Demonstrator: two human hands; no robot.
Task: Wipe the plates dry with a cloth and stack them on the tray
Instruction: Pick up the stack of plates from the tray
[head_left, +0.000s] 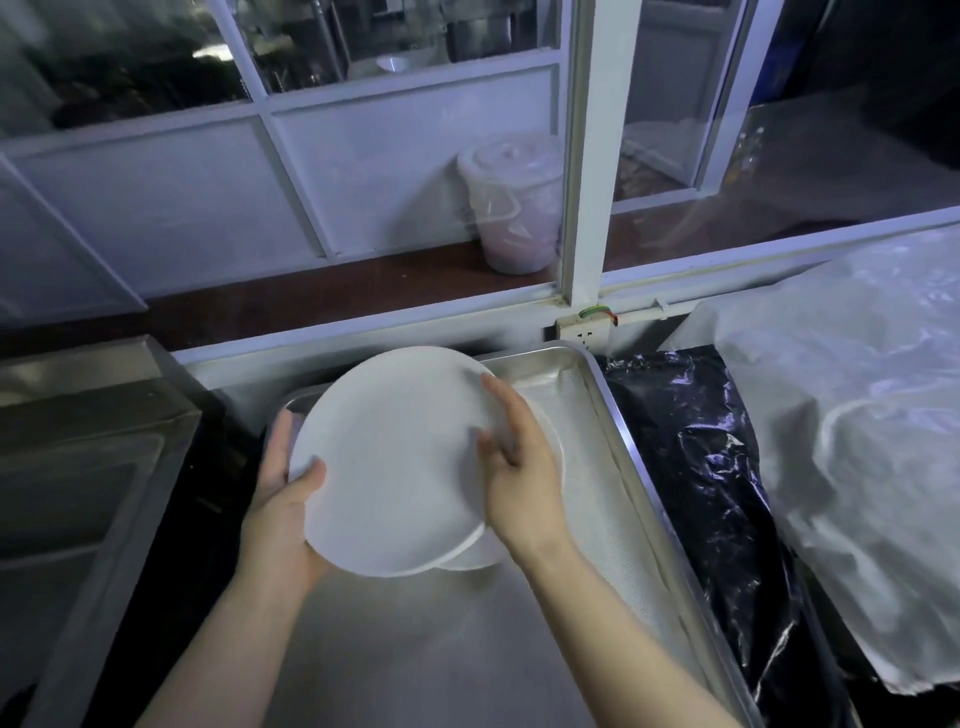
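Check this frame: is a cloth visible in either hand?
No, the left hand holds the white plate by its edge and the right hand rests on it bare.

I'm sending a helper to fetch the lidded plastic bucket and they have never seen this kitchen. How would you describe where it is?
Start at the white window post rising behind the metal tray. Just left of that post, behind the glass on the brown ledge, stands the bucket. It is the only round, translucent white tub there, lidded and wrapped in clear plastic.
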